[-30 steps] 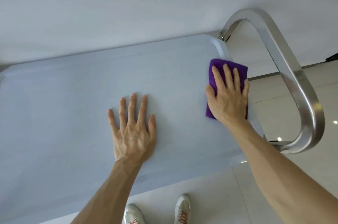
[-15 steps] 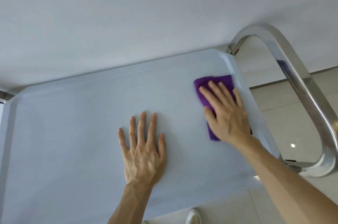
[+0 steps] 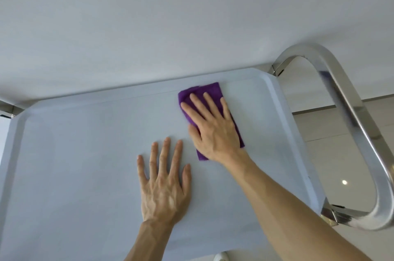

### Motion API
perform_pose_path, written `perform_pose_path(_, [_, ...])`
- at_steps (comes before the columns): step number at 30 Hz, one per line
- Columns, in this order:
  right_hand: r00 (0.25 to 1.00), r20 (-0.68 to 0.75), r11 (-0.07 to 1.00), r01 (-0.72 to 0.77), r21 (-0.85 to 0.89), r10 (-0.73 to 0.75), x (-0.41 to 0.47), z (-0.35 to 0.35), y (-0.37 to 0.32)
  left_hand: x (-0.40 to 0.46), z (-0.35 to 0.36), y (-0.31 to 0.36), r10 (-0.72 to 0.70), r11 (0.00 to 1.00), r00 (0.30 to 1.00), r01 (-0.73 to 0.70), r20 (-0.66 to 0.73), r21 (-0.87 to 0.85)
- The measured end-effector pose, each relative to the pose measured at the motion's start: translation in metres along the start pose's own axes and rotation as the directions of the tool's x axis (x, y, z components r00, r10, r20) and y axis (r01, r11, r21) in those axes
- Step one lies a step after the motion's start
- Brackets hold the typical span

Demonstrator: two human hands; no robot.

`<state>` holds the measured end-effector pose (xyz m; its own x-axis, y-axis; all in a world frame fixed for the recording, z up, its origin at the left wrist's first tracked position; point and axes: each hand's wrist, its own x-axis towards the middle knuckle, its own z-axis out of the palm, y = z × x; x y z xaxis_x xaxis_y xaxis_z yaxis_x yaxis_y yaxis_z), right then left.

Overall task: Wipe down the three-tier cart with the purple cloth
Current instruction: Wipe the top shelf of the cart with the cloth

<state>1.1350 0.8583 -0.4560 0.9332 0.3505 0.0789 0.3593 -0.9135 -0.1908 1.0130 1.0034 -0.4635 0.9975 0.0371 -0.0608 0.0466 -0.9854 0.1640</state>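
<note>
Where right hand (image 3: 215, 130) presses, purple cloth (image 3: 210, 90) beneath

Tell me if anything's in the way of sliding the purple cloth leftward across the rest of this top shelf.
Yes, the left hand lies flat on the top shelf, just left of and nearer than the purple cloth that the right hand presses down. A far-edge sweep looks clear; nearer sweeps would meet that hand.

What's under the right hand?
The right hand lies flat on the purple cloth, which lies on the cart's top tray. The cloth's middle is covered.
</note>
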Motion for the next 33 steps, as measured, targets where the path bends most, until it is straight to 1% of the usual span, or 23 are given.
perform_pose_path(4, [0.999, 0.025, 0.999, 0.032, 0.012, -0.033, -0.044, -0.005, 0.019, 0.001, -0.002, 0.002, -0.012, 1.000, 1.000, 0.012, 0.009, -0.011])
perform_pose_path(5, [1.000, 0.024, 1.000, 0.009, 0.009, -0.009, -0.058, -0.007, 0.027, 0.001, -0.002, 0.003, -0.013, 1.000, 1.000, 0.013, 0.009, -0.010])
perform_pose_path(9, [0.982, 0.014, 0.982, -0.189, -0.011, 0.189, -0.118, -0.015, 0.033, 0.000, -0.002, 0.003, -0.015, 1.000, 1.000, 0.015, 0.006, -0.002])
perform_pose_path(12, [0.974, -0.005, 0.974, -0.225, -0.003, 0.225, -0.149, -0.013, 0.017, 0.000, -0.001, 0.003, -0.018, 1.000, 1.000, 0.018, -0.011, -0.012])
perform_pose_path(16, [0.961, -0.053, 0.962, -0.271, 0.024, 0.272, -0.152, -0.016, 0.011, 0.001, -0.001, 0.003, -0.011, 1.000, 1.000, 0.010, -0.017, -0.016])
perform_pose_path(19, [0.949, -0.128, 0.957, -0.284, 0.060, 0.290, -0.145, -0.017, 0.010, 0.002, 0.000, 0.002, -0.018, 1.000, 1.000, 0.018, -0.002, -0.011])
perform_pose_path(22, [0.921, -0.192, 0.939, -0.321, 0.120, 0.339, -0.136, -0.020, 0.006, 0.001, -0.001, 0.002, -0.013, 1.000, 1.000, 0.013, 0.004, -0.021])
perform_pose_path(25, [0.924, -0.164, 0.926, -0.307, 0.220, 0.345, -0.131, -0.033, 0.006, 0.000, -0.002, 0.001, -0.009, 1.000, 1.000, 0.010, 0.015, -0.019])
perform_pose_path(26, [0.919, -0.130, 0.898, -0.322, 0.299, 0.373, -0.129, -0.041, 0.009, 0.000, -0.003, 0.001, -0.007, 1.000, 1.000, 0.008, 0.018, -0.023])
perform_pose_path(27, [0.902, -0.070, 0.837, -0.363, 0.409, 0.426, -0.125, -0.053, 0.014, 0.001, -0.003, 0.001, -0.006, 1.000, 1.000, 0.006, 0.024, -0.027])
perform_pose_path(29, [0.851, 0.108, 0.642, -0.465, 0.610, 0.514, -0.114, -0.085, 0.029, 0.001, -0.005, 0.002, -0.003, 0.999, 0.999, 0.005, 0.044, -0.033])
perform_pose_path(30, [0.836, 0.175, 0.570, -0.492, 0.658, 0.519, -0.107, -0.103, 0.037, 0.001, -0.006, 0.002, -0.005, 0.999, 0.999, 0.007, 0.054, -0.033])
perform_pose_path(31, [0.837, 0.186, 0.551, -0.489, 0.676, 0.515, -0.101, -0.122, 0.045, 0.001, -0.006, 0.002, -0.008, 0.999, 0.998, 0.010, 0.063, -0.031])
perform_pose_path(33, [0.851, 0.113, 0.577, -0.439, 0.688, 0.513, -0.091, -0.164, 0.059, 0.002, -0.008, 0.003, -0.014, 0.999, 0.997, 0.016, 0.079, -0.028])
